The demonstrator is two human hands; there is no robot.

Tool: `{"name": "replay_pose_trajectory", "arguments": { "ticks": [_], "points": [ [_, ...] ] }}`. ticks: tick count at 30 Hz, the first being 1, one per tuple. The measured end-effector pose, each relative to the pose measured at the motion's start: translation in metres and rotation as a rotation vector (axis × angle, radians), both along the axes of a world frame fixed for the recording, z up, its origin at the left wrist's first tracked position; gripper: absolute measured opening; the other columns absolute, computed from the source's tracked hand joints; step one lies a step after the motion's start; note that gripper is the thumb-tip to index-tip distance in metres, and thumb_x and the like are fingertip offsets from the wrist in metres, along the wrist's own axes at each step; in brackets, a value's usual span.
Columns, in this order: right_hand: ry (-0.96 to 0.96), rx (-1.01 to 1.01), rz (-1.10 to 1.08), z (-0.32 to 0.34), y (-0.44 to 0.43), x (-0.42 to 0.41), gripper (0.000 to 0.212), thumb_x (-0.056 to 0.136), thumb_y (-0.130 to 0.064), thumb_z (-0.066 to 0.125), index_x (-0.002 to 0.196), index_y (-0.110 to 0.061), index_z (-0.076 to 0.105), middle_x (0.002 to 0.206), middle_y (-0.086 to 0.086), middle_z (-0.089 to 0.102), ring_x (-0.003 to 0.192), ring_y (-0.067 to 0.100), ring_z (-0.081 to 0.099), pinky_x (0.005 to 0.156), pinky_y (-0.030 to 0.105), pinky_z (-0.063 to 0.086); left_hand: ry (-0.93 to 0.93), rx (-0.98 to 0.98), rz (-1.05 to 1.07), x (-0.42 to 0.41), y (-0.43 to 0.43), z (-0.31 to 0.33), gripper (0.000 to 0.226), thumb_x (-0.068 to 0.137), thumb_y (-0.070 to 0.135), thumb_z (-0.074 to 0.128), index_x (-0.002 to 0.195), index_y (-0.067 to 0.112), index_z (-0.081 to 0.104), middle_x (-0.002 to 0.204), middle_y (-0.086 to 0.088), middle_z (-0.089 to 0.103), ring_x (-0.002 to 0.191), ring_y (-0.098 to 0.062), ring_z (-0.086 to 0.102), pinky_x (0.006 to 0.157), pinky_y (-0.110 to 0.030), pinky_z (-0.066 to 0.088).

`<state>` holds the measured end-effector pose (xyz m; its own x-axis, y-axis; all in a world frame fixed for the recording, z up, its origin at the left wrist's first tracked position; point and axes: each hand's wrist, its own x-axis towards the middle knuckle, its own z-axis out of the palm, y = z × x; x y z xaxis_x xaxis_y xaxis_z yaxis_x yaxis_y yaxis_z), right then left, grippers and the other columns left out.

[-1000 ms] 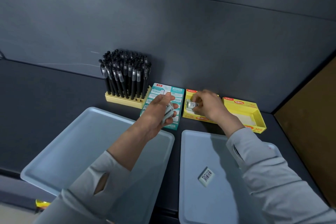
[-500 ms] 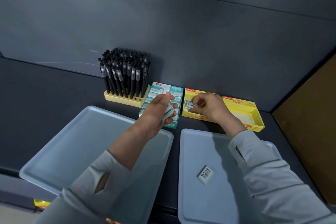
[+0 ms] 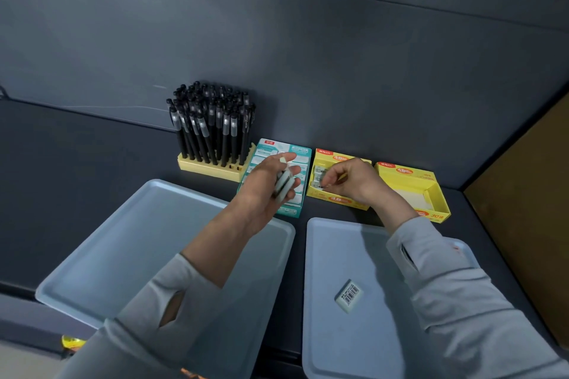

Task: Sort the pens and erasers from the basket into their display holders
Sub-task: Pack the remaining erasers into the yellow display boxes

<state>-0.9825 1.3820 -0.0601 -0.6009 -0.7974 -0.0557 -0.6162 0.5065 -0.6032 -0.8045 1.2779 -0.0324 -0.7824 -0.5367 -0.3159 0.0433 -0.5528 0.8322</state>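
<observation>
While right hand [image 3: 354,183] pinches a small eraser [image 3: 320,182] inside the yellow 48 box [image 3: 337,199], best seat it flat beside the others; left hand [image 3: 261,191] grips stacked erasers [image 3: 284,184] over teal box [image 3: 291,211]; one eraser [image 3: 349,296] lies on right tray [image 3: 335,249].

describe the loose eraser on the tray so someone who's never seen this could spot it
On the dark counter, find the right-hand pale blue tray, in front of the yellow boxes. Near its middle lies one small white eraser. Unlike the boxed erasers, it lies alone on the tray with a barcode label facing up.
</observation>
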Motion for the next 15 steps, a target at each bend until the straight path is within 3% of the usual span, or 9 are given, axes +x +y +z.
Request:
{"name": "replay_pose_trajectory", "arguments": {
  "ticks": [4, 7, 9, 13, 15],
  "points": [
    [-0.057, -0.012, -0.046, -0.002, 0.0, -0.001, 0.005, 0.079, -0.018, 0.082, 0.079, -0.021, 0.077, 0.086, -0.004, 0.074, 0.082, 0.008, 0.065, 0.069, 0.016, 0.048, 0.02, -0.029, -0.009, 0.0, 0.001, -0.003, 0.02, 0.1, 0.01, 0.044, 0.111, 0.017, 0.059, 0.108, -0.011, 0.064, 0.077, -0.016, 0.06, 0.056, -0.02, 0.046],
    [-0.081, -0.087, -0.107, 0.005, 0.003, 0.001, 0.003, 0.085, -0.021, 0.076, 0.083, -0.02, 0.077, 0.088, -0.002, 0.075, 0.078, 0.01, 0.066, 0.071, 0.023, 0.054, 0.007, -0.065, -0.015, 0.001, 0.003, -0.007, 0.023, 0.099, 0.023, 0.054, 0.12, 0.013, 0.056, 0.109, -0.011, 0.068, 0.074, -0.013, 0.061, 0.055, -0.017, 0.049],
    [-0.171, -0.216, -0.109, 0.016, 0.004, 0.008, 0.009, 0.089, -0.017, 0.071, 0.084, -0.022, 0.075, 0.085, -0.001, 0.073, 0.069, 0.006, 0.062, 0.065, 0.025, 0.053, 0.009, -0.07, -0.027, 0.0, 0.003, -0.008, 0.023, 0.097, 0.027, 0.056, 0.114, 0.011, 0.058, 0.099, -0.01, 0.069, 0.066, -0.011, 0.058, 0.049, -0.015, 0.045],
    [-0.542, -0.342, 0.173, 0.039, 0.006, 0.026, 0.023, 0.094, -0.007, 0.061, 0.114, -0.015, 0.07, 0.101, 0.002, 0.069, 0.079, 0.006, 0.057, 0.072, 0.021, 0.051, -0.003, -0.17, -0.118, -0.007, 0.005, -0.008, 0.018, 0.096, 0.031, 0.058, 0.094, 0.013, 0.057, 0.077, -0.005, 0.058, 0.06, -0.01, 0.05, 0.04, -0.013, 0.033],
    [-0.554, -0.323, 0.277, 0.044, 0.009, 0.028, 0.026, 0.094, -0.004, 0.061, 0.119, -0.01, 0.067, 0.1, 0.001, 0.068, 0.083, 0.007, 0.06, 0.077, 0.022, 0.05, -0.005, -0.22, -0.158, -0.011, 0.007, -0.006, 0.02, 0.095, 0.03, 0.061, 0.095, 0.012, 0.055, 0.072, -0.003, 0.053, 0.059, -0.009, 0.047, 0.04, -0.014, 0.031]
  ]
}}
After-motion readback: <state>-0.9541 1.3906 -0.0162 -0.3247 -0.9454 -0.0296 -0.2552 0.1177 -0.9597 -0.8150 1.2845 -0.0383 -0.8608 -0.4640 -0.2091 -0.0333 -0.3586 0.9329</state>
